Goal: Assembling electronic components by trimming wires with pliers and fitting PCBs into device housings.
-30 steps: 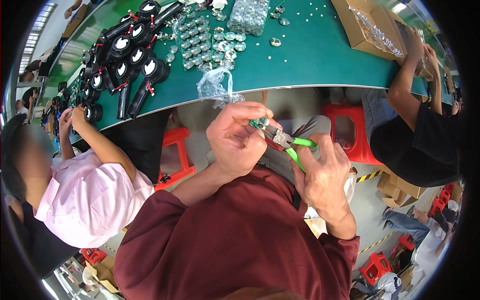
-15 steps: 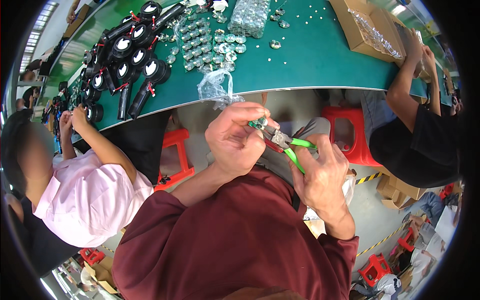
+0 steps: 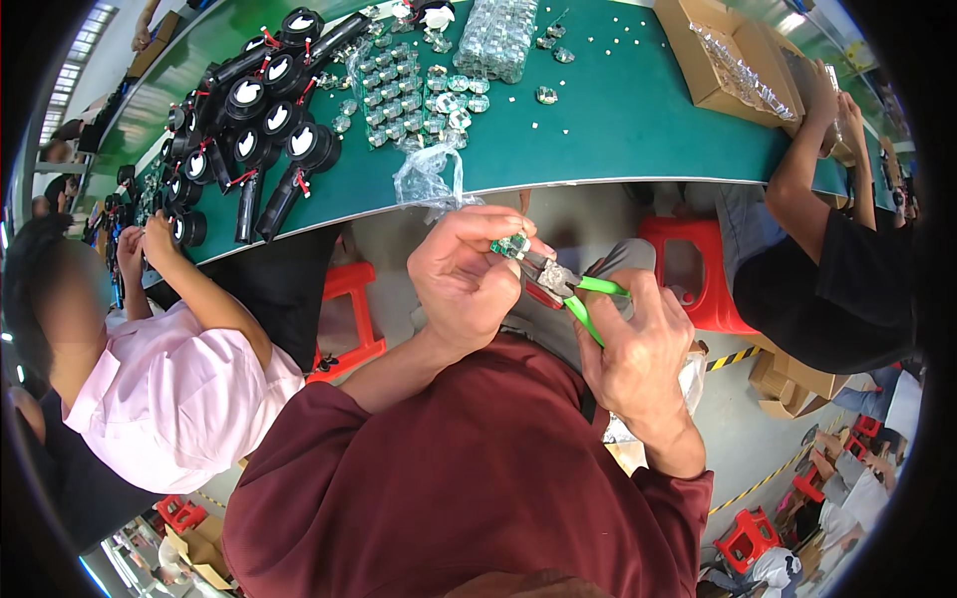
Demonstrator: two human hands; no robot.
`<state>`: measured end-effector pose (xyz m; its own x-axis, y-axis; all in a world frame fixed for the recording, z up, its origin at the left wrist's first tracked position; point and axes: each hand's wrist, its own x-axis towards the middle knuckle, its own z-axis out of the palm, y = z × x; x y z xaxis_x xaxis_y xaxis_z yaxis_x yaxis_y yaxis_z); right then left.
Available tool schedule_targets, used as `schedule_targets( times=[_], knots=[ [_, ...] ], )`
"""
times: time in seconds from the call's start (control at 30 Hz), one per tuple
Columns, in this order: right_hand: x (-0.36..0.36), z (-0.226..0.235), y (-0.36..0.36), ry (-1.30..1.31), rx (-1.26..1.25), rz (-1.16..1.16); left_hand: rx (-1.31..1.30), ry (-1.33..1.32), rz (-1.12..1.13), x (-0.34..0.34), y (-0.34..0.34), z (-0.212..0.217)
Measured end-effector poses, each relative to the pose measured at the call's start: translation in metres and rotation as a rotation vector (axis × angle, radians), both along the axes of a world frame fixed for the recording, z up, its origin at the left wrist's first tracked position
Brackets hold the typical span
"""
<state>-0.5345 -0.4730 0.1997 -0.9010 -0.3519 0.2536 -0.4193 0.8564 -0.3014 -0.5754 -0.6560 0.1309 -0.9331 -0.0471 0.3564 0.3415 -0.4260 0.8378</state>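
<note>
Green matting covered the long workbench [image 3: 618,120] that curved across the top of the view, strewn with rows of small round circuit boards [image 3: 409,95], a crumpled clear plastic bag [image 3: 427,177] at its near edge, and a cluster of black round lamp housings [image 3: 261,105] with red wires off to the left. A cardboard box [image 3: 720,62] sat toward the right end. Below the bench edge, the left hand [image 3: 469,284] was curled closed, its thumb and forefinger pinching a small green circuit board [image 3: 512,245] held up in front of the chest. The right hand [image 3: 638,354] was wrapped shut around the green handles of a pair of pliers [image 3: 568,287], whose metal nose met the board's lower edge (whether it actually bit a lead was too small to tell). A person in a pink shirt [image 3: 164,394] sat to the left, another in black [image 3: 827,289] to the right, beside a red stool [image 3: 698,261].
</note>
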Motion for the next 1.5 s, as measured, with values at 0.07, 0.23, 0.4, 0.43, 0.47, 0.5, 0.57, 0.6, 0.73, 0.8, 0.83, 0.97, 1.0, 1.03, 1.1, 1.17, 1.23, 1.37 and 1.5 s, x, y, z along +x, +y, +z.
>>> schedule_targets(
  times=[0.07,0.23,0.4,0.43,0.47,0.5,0.57,0.6,0.73,0.8,0.83,0.97,1.0,1.03,1.1,1.17,1.23,1.37,1.5],
  knots=[
    [-0.0001,-0.0006,-0.0004,0.004,-0.005,0.002,-0.001,0.001,0.004,-0.0001,-0.0002,-0.0002],
    [-0.0001,0.0001,-0.0016,0.012,-0.014,0.005,0.007,-0.003,0.006,0.0006,-0.0007,0.0003],
    [-0.0009,0.0017,-0.0023,0.005,-0.022,0.003,0.016,0.005,-0.003,-0.0007,-0.0009,0.0007],
    [-0.0012,0.0019,-0.0024,0.006,-0.022,0.004,0.016,0.006,-0.002,-0.0008,-0.0011,0.0011],
    [-0.0011,0.0015,-0.0025,0.007,-0.022,0.003,0.024,0.002,-0.006,-0.0008,-0.0011,0.0009],
    [-0.0011,0.0013,-0.0025,0.009,-0.022,0.002,0.031,-0.002,-0.009,-0.0007,-0.0011,0.0008],
    [-0.0007,0.0014,-0.0031,0.008,-0.023,0.0,-0.005,0.002,-0.022,0.0003,-0.0041,-0.0015],
    [-0.0006,0.0015,-0.0033,0.006,-0.025,-0.003,-0.041,0.006,-0.036,0.0005,-0.0051,-0.0022],
    [-0.0008,0.0,-0.0038,0.01,-0.02,-0.002,0.048,-0.011,-0.015,0.0003,-0.0021,-0.0012],
    [-0.0011,-0.0006,-0.0039,0.019,-0.028,0.001,0.031,-0.015,-0.007,0.0006,-0.003,-0.0017],
    [-0.0011,-0.0007,-0.0038,0.019,-0.028,0.001,0.032,-0.014,-0.006,0.0006,-0.0031,-0.0019],
    [-0.0012,-0.0001,-0.0046,0.007,-0.038,0.0,0.043,-0.012,-0.011,0.0003,-0.0035,-0.0022],
    [-0.0013,0.0002,-0.0048,-0.003,-0.045,-0.002,0.046,-0.011,-0.011,0.0002,-0.0035,-0.0021],
    [-0.0013,-0.0002,-0.005,-0.002,-0.044,-0.001,0.046,-0.011,-0.01,0.0002,-0.0035,-0.0024],
    [-0.0013,-0.001,-0.0054,-0.006,-0.058,-0.01,0.058,-0.017,-0.015,0.0,-0.0035,-0.0031],
    [-0.0016,-0.0011,-0.0053,-0.001,-0.055,-0.01,0.055,-0.013,-0.013,-0.0004,-0.0035,-0.0031],
    [-0.0015,-0.001,-0.005,0.002,-0.051,-0.01,0.053,-0.009,-0.012,-0.0003,-0.0033,-0.0033],
    [-0.0014,0.0007,-0.0044,0.007,-0.042,-0.002,0.06,-0.009,-0.015,0.0003,-0.0032,-0.0029],
    [-0.0013,0.0003,-0.0045,0.009,-0.044,-0.001,0.064,-0.008,-0.017,0.0001,-0.0034,-0.0032]
  ],
)
